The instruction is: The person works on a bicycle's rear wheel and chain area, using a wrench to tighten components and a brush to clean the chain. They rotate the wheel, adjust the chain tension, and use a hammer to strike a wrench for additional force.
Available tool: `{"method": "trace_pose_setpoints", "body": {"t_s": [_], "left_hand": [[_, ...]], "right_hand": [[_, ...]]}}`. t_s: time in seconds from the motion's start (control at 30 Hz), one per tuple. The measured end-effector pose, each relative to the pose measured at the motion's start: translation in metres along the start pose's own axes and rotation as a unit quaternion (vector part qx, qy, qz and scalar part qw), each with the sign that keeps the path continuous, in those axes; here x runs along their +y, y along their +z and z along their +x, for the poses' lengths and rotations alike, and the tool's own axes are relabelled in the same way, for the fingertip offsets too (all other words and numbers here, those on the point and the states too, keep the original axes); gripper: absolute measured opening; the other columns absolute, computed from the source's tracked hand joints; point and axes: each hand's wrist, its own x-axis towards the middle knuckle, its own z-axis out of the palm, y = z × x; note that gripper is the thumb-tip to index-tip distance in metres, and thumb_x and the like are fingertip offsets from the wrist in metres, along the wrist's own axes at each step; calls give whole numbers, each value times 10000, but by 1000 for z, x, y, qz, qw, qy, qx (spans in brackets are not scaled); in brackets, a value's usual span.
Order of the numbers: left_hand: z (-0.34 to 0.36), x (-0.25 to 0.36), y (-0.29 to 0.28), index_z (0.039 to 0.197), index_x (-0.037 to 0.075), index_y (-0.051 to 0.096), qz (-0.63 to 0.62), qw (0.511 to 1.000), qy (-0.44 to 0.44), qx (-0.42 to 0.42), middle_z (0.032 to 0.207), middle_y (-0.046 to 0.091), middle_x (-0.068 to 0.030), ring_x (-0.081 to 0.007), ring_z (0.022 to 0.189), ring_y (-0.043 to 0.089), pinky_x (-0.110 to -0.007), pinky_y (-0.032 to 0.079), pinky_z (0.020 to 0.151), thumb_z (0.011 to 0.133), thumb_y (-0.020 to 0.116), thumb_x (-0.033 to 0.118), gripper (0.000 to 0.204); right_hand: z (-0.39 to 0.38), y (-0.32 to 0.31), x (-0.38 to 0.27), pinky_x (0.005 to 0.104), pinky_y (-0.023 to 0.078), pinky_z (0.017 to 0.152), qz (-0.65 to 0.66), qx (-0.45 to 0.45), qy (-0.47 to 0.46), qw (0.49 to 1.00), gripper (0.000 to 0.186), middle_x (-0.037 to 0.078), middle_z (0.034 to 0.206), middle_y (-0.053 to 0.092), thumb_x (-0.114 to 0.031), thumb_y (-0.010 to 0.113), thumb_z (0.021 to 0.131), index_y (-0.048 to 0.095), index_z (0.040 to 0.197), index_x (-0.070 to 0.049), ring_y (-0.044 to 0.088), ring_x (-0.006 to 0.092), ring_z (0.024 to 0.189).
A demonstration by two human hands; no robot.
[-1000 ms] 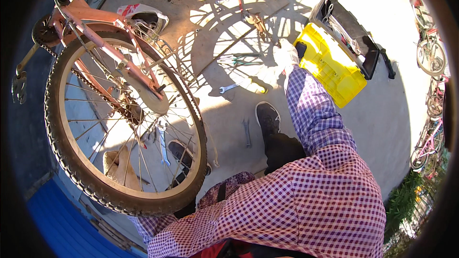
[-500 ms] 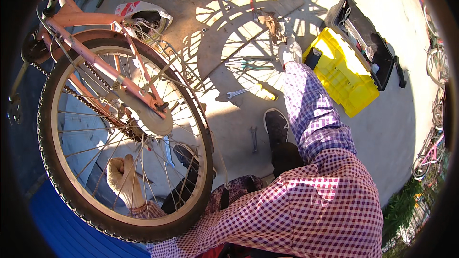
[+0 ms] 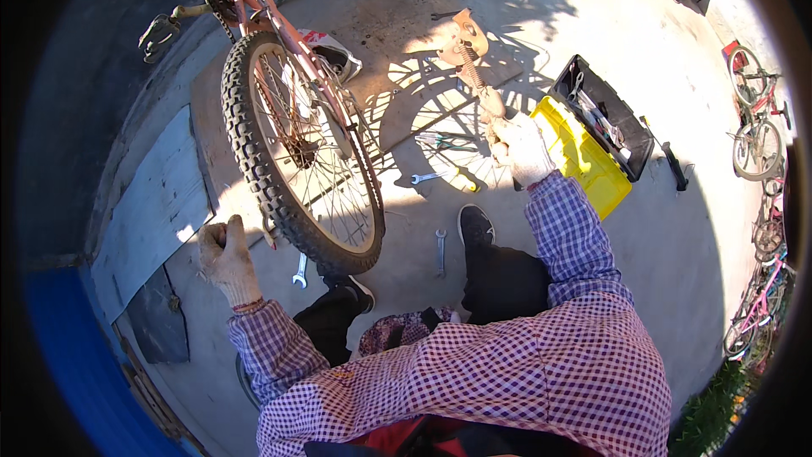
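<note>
1. In the head view, a bicycle wheel with a black knobby tyre and pale rim (image 3: pixel 244 144) stands in front of the person, attached to a faded pink metal frame (image 3: pixel 292 38).
2. To the right of the wheel, the right hand in a pale knitted glove (image 3: pixel 520 148) is gripping the near end of a rusty metal part with a coil spring and flat plate (image 3: pixel 470 59). Probably it is held by this end so that the spring and plate stay free.
3. Just left of the wheel, the left hand in a matching glove (image 3: pixel 228 258) is curled, thumb raised; whether something is inside, I cannot tell.
4. Farther right of the wheel lies a black plastic toolbox (image 3: pixel 633 165) with its yellow plastic lid (image 3: pixel 605 195) open, perhaps to keep the tools reachable.
5. The lid's edge is close to the right hand, so sideways room there seems small. Between wheel and lid, green-handled pliers (image 3: pixel 448 142) and a silver wrench (image 3: pixel 423 178) lie on the floor.
</note>
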Motion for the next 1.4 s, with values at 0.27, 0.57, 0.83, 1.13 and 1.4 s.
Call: {"method": "trace_pose_setpoints", "body": {"t_s": [0.27, 0.57, 0.83, 1.13, 1.4], "left_hand": [[-110, 80, -43, 1124, 4, 642, -348, 933, -40, -84, 976, 635, -36, -117, 856, 585, -271, 513, 790, 937, 762, 92, 239], [-168, 106, -92, 1065, 21, 714, -254, 926, -14, -279, 911, 710, -58, -139, 819, 642, -308, 520, 750, 950, 734, 226, 236], [-184, 99, -116, 1336, -11, 655, -345, 885, -47, -308, 1139, 740, -128, -172, 977, 690, -314, 554, 872, 1049, 616, 238, 382], [-194, 102, -118, 1492, 20, 557, -384, 862, -18, -329, 1229, 716, -105, -161, 1055, 686, -307, 551, 897, 1086, 550, 311, 499], [-184, 119, -102, 1395, 18, 604, -602, 706, -42, -371, 1251, 698, -104, -198, 1128, 685, -357, 574, 974, 1081, 627, 283, 411]], "right_hand": [[-141, 73, -118, 213, 311, 443, 134, -65, -1, 989, 258, 4, 800, 523, -142, 508, 1096, 621, 1267, 14, 416, 60, 550], [-239, 148, -113, 217, 295, 427, 129, -134, 26, 982, 318, 31, 797, 541, -200, 508, 1118, 621, 1289, 43, 412, 71, 539], [-277, 186, -89, 232, 306, 406, 84, -246, 35, 965, 380, 34, 707, 508, -283, 488, 1124, 611, 1230, 61, 382, 79, 464], [-284, 188, -58, 243, 339, 401, 149, -360, 58, 919, 412, 32, 662, 499, -448, 559, 1098, 619, 1077, -42, 396, 82, 451], [-273, 176, -22, 244, 346, 381, 338, -514, 68, 785, 409, 51, 686, 518, -450, 557, 1096, 603, 967, -65, 422, 90, 465]]}}
